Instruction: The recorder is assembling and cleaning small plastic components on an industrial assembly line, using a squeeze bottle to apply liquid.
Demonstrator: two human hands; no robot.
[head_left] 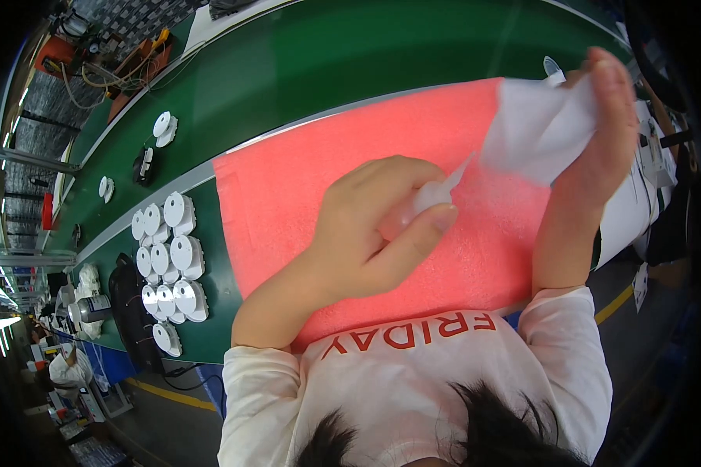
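Observation:
My left hand is closed around a small translucent squeeze bottle, whose pointed white nozzle angles up and to the right. Most of the bottle's body is hidden in my palm. At the right, my raised right hand pinches a thin white cloth or tissue that hangs down to the left, blurred at its lower edge. The nozzle tip points close to this cloth; I cannot tell whether they touch. Below both hands lies a pink foam sheet on the green table.
Several white round device housings stand in rows to the left, with a long black object beside them. A few more housings sit on the green conveyor belt. A bottle stands at the far left, and white sheets lie at the right.

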